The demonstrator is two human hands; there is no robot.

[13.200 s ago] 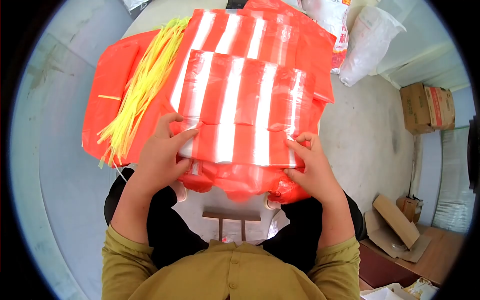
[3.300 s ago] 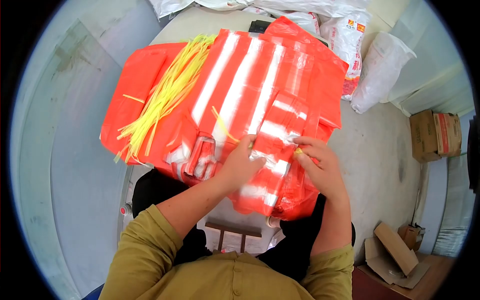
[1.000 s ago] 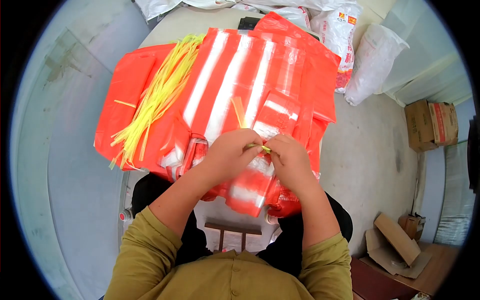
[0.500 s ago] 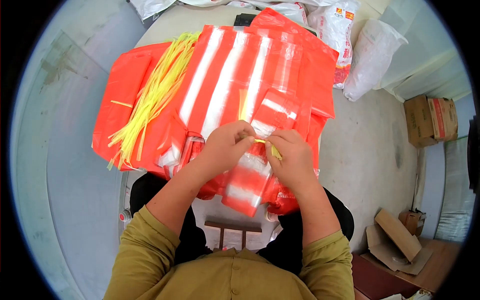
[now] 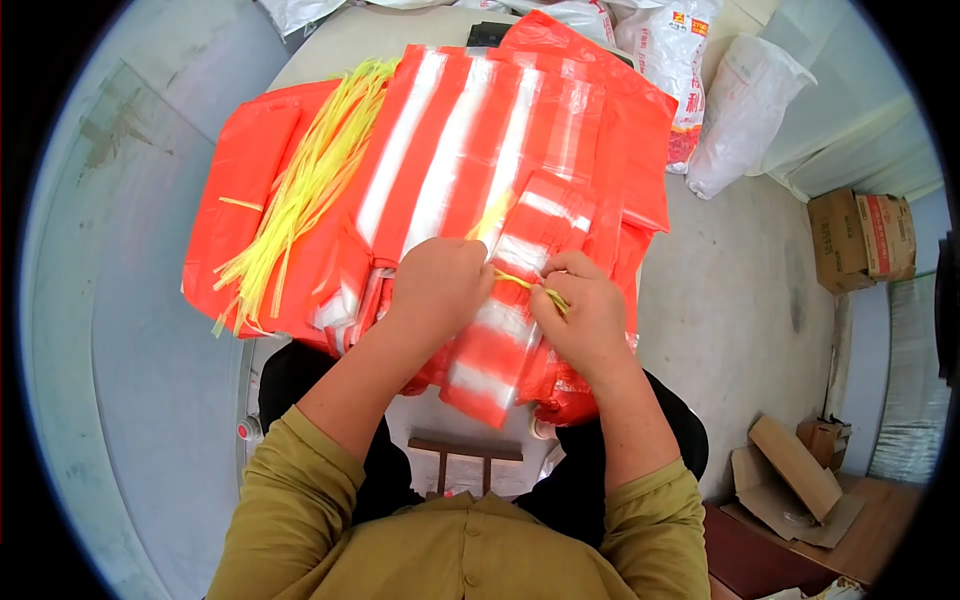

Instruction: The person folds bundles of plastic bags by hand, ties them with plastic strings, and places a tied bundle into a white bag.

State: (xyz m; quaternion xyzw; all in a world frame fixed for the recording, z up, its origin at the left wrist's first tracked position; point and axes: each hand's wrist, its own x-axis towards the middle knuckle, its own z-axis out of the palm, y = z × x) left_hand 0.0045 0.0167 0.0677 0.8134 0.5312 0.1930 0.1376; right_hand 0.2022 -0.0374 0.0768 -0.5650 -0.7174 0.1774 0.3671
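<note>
A folded red and white striped plastic bundle (image 5: 490,345) lies slanted on larger striped sheets (image 5: 440,140). Across its middle runs a yellow strip (image 5: 515,279). My left hand (image 5: 440,285) is closed on the strip at the bundle's left side, with a loose end rising above the fingers. At the right side, my right hand (image 5: 580,308) pinches the strip's other end, which sticks out in a small tuft. Many yellow strips (image 5: 310,190) lie in a long bunch on red plastic (image 5: 235,160) at the left.
White printed sacks (image 5: 668,75) stand beyond the table (image 5: 345,45), beside a white bag (image 5: 745,115). Cardboard boxes (image 5: 860,240) sit at the right, and an opened carton (image 5: 790,480) lies lower right. Below the table is a wooden stool or frame (image 5: 465,450).
The flat striped sheet handled earlier is no longer under my hands; a narrow folded bundle lies there. My hands have since come together at the yellow strip, then moved slightly apart, exposing it across the bundle.
</note>
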